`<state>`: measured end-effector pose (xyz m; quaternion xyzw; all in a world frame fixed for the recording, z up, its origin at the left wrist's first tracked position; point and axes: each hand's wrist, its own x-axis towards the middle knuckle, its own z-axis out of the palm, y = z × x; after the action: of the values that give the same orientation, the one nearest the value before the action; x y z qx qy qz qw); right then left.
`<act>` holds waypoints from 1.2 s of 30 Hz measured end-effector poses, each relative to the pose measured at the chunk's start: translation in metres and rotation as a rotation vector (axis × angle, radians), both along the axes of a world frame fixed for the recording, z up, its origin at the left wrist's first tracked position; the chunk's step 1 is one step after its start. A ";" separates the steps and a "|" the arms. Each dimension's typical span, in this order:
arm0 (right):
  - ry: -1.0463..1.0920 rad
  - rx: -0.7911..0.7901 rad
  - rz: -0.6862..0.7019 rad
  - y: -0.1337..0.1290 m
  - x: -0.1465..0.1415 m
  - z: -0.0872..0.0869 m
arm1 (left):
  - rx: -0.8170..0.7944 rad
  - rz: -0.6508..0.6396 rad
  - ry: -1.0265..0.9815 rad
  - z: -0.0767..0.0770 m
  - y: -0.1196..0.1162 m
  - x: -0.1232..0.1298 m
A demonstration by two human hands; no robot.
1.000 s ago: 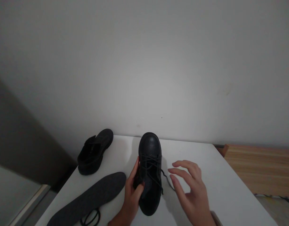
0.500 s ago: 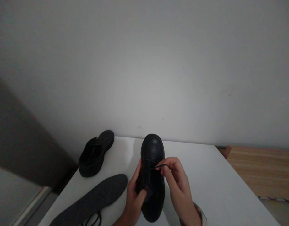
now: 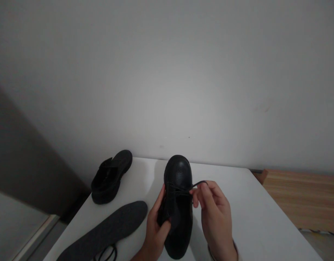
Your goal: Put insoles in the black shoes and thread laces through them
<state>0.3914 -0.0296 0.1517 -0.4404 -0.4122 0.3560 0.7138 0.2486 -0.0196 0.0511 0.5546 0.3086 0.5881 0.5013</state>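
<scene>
A black leather shoe point(image 3: 179, 170) points its toe toward the wall on the white table. My left hand point(image 3: 155, 226) grips its left side, the thumb at the opening and the fingers along the outer edge. To the right of the shoe, my right hand point(image 3: 214, 208) pinches a thin black lace point(image 3: 198, 184), which runs from the shoe's right edge up to the fingertips. Other lace strands point(image 3: 175, 187) cross the front of the opening.
A second black shoe point(image 3: 107, 181) lies at the table's back left. Nearer is a dark grey insole point(image 3: 109, 228), with a coiled black lace point(image 3: 109, 252) beside it. A grey wall point(image 3: 183, 90) rises behind the white table point(image 3: 248, 210). Wooden furniture point(image 3: 300, 195) stands at the right.
My right hand has moved right, away from the shoe's middle, with the lace drawn out to the right side. The shoe has shifted slightly to the right.
</scene>
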 end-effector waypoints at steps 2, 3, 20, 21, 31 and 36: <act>0.190 0.029 0.010 0.001 0.003 -0.001 | -0.014 0.010 0.003 -0.001 0.000 0.000; 0.229 0.036 0.009 0.002 0.004 -0.002 | -0.016 0.008 0.004 -0.001 -0.001 0.000; 0.344 0.284 0.386 -0.016 0.043 0.008 | -0.072 0.052 -0.060 -0.005 0.000 0.001; 0.212 0.299 0.462 -0.020 0.048 0.006 | -0.071 0.055 -0.072 -0.005 0.000 0.001; -0.309 -0.099 0.165 -0.020 0.032 -0.045 | -0.027 0.043 -0.088 -0.007 0.000 0.000; -0.496 -0.011 0.104 -0.036 0.009 -0.046 | -0.009 0.058 -0.109 -0.008 0.000 -0.002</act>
<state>0.4005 -0.0652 0.1057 -0.4961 -0.5949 0.2756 0.5692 0.2471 -0.0197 0.0426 0.5104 0.2994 0.6304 0.5025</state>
